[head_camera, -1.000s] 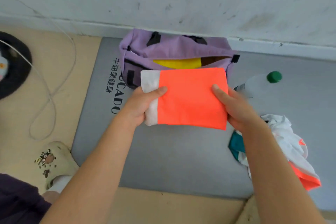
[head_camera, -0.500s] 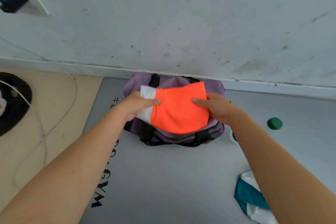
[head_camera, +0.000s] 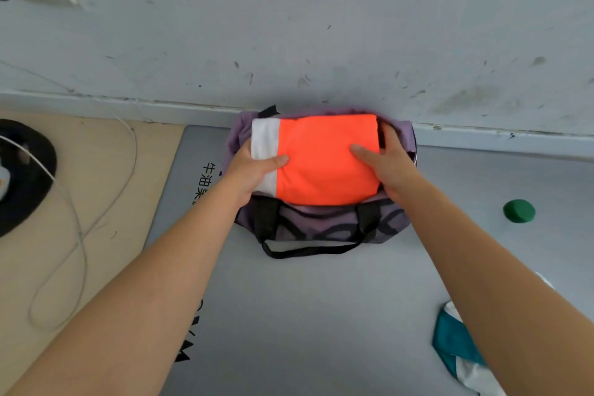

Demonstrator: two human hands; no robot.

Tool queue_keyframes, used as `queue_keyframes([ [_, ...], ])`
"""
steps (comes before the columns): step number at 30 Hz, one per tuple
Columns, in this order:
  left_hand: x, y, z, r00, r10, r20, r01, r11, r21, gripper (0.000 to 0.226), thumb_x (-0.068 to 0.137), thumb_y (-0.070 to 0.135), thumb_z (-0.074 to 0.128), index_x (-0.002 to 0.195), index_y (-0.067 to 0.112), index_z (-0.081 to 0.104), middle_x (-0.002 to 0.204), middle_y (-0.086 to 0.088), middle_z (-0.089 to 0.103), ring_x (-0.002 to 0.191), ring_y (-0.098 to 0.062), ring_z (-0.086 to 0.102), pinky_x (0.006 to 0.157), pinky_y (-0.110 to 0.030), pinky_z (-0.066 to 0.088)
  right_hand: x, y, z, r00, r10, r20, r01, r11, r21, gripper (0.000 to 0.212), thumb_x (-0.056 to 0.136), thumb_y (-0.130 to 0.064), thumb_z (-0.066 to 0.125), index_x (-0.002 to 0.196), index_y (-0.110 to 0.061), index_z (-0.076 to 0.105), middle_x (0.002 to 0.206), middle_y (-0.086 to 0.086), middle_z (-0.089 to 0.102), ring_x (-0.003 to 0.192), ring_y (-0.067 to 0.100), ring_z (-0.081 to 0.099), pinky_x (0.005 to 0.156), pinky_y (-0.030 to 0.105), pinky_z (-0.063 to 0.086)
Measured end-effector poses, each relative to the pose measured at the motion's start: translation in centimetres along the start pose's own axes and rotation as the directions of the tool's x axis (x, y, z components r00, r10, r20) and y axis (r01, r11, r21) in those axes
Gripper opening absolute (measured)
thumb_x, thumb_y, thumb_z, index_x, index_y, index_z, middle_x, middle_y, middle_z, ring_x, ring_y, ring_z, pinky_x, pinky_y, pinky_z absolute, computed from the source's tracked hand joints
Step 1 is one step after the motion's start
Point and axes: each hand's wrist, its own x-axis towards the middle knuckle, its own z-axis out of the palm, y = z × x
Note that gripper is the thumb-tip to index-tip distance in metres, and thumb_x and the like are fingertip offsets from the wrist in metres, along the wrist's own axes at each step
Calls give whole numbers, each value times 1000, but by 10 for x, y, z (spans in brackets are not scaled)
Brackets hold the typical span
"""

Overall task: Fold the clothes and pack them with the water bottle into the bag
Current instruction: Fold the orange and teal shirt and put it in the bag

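the packing step is judged to be in hand: one folded orange-and-white garment (head_camera: 321,161) is held flat over the open top of the purple bag (head_camera: 324,228), which lies on the grey mat (head_camera: 321,315) against the wall (head_camera: 289,26). the garment's white end is pinched by the left hand (head_camera: 254,170), thumb laid on top and fingers hidden beneath; its orange end is pinched in the same way by the right hand (head_camera: 389,164). so each grip is closed on the cloth, not spread. whether the garment rests on the bag's rim or is held just above it cannot be told.

the next move, it is judged, calls for the bundle to be lowered through the opening and pushed down level, with the folds kept pressed so that nothing springs loose, and with room left beside it for the bottle.

counted: one bag, with one black carry strap (head_camera: 308,251) looped out on the mat in front; one folded garment in hand; one unfolded heap of teal and white cloth (head_camera: 456,350) at the lower right, partly hidden by the right forearm, so the pieces in it cannot be counted; one green cap (head_camera: 518,210) on the right, taken to belong to the water bottle, whose body cannot be made out. a thin white cable (head_camera: 80,235) is seen on the floor at the left.
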Motion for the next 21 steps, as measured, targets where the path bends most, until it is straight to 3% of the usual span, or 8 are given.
queue_keyframes([
  [3, 10, -2, 6, 994, 65, -93, -41, 970, 240, 62, 84, 18, 76, 138, 19, 47, 126, 1, 60, 108, -17, 58, 88, -33, 48, 10, 3, 7, 997, -47, -59, 23, 934, -356, 75, 88, -29, 71, 147, -10, 30, 143, 8, 49, 127, 26, 50, 106, 37, 40],
  [5, 13, -5, 5, 985, 115, -130, -34, 861, 508, 60, 87, 30, 71, 138, 14, 43, 123, -4, 61, 104, -21, 58, 81, -29, 43, 8, 5, 7, 996, -58, -66, 5, 789, -615, 65, 88, -40, 68, 133, -2, 42, 130, 15, 57, 117, 32, 55, 89, 31, 40],
  [9, 0, -5, -4, 965, 260, -27, -78, 384, 920, 60, 93, 59, 46, 124, 8, 52, 102, -8, 68, 100, -29, 64, 83, -35, 36, -15, 3, -5, 995, -89, 45, 79, 428, -900, 65, 88, -64, 51, 111, -4, 55, 106, 16, 66, 99, 35, 61, 78, 38, 45],
  [11, -11, -3, -8, 927, 359, 108, -163, 125, 979, 61, 93, 66, 36, 106, 11, 58, 82, -4, 66, 89, -25, 63, 92, -37, 24, -28, 0, -11, 989, -23, 145, 147, 199, -969, 64, 88, -70, 42, 86, -9, 62, 85, 8, 65, 88, 29, 62, 81, 38, 46],
  [13, -21, 1, -12, 889, 416, 190, -214, 12, 977, 63, 90, 71, 34, 99, 13, 57, 76, -2, 61, 81, -24, 58, 92, -38, 23, -39, -8, -17, 983, -25, 183, 185, 94, -978, 62, 86, -72, 42, 61, -16, 51, 62, 0, 51, 73, 22, 56, 76, 35, 42],
  [15, -32, 7, -18, 857, 461, 229, -252, -12, 968, 59, 85, 73, 38, 91, 16, 49, 71, 0, 50, 71, -23, 46, 82, -37, 23, -47, -16, -25, 974, -70, 215, 224, 177, -958, 58, 86, -65, 54, 60, -13, 49, 57, -1, 45, 66, 20, 47, 70, 32, 36],
  [18, -45, 17, -29, 824, 508, 251, -306, 27, 952, 50, 85, 66, 51, 75, 17, 45, 63, 7, 41, 67, -23, 45, 74, -37, 25, -57, -33, -40, 965, -100, 242, 255, 559, -789, 39, 82, -36, 75, 69, -3, 57, 63, 5, 47, 63, 19, 41, 58, 28, 30],
  [21, -55, 23, -37, 803, 530, 273, -356, 60, 933, 44, 87, 57, 58, 67, 19, 55, 58, 13, 40, 68, -22, 47, 80, -39, 33, -63, -49, -48, 953, -71, 293, 277, 593, -756, 17, 81, -23, 76, 81, -8, 69, 79, 5, 64, 76, 22, 54, 67, 26, 39],
])
